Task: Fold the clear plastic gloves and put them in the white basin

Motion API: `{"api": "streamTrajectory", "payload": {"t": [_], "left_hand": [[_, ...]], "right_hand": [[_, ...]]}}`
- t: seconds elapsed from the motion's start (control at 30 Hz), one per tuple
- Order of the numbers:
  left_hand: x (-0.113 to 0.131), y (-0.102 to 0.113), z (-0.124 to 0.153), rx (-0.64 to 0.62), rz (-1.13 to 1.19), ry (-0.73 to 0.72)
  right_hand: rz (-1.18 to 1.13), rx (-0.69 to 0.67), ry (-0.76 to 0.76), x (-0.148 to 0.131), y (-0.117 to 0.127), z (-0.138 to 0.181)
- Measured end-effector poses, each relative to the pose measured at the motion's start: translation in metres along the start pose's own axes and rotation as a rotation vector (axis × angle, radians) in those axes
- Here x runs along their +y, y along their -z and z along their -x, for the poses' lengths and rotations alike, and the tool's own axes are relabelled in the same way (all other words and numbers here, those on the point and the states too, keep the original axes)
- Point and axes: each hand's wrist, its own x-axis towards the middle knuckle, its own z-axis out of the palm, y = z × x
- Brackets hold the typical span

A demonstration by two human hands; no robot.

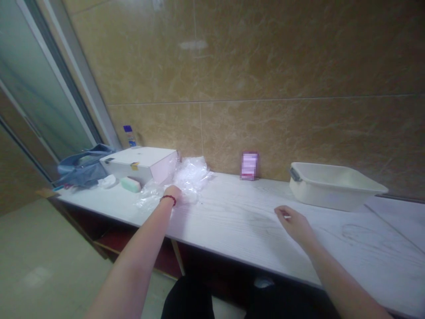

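Note:
My left hand (173, 192), with a dark red bead bracelet (168, 197) at the wrist, is in among crumpled clear plastic wrapping (192, 175). It touches the wrapping, but its fingers are turned away and hidden. Over the white wood-grain tabletop (229, 221), my right hand (294, 221) has its fingers curled inward and closed. A small white spot shows between thumb and fingers, too small to name. Behind the plastic stands a white box (139, 159), with a pale green and white sponge-like block (130, 184) in front of it.
A cream plastic basin (327, 192) with a grey handle stands at the right by the tiled wall (252, 66). A phone-sized purple item (249, 166) leans on the wall. A bluish bag (83, 170) and a blue-capped bottle (129, 135) are at the left. Below are open shelves (116, 239).

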Motion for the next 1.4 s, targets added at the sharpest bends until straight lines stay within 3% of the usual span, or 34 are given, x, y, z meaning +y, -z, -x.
{"api": "streamTrajectory", "payload": {"t": [0.5,0.73,0.97,1.1,1.2,1.4], "left_hand": [[0.006,0.055,-0.013,0.186,0.059,0.099],[0.023,0.091,-0.016,0.409,0.072,0.042],[0.016,0.124,-0.024,0.415,0.113,0.090],[0.011,0.127,-0.022,0.496,0.074,0.113],[0.010,0.121,-0.018,0.458,0.101,0.069],[0.010,0.104,-0.008,0.407,0.182,-0.042]], "right_hand": [[-0.079,-0.039,0.029,-0.008,-0.008,0.001],[-0.080,-0.065,0.082,-0.036,-0.007,-0.011],[-0.102,-0.075,0.127,-0.048,-0.011,-0.017],[-0.123,-0.078,0.131,-0.051,-0.015,-0.020],[-0.155,-0.100,0.162,-0.065,-0.025,-0.029],[-0.221,-0.185,0.336,-0.133,-0.068,-0.066]]}}
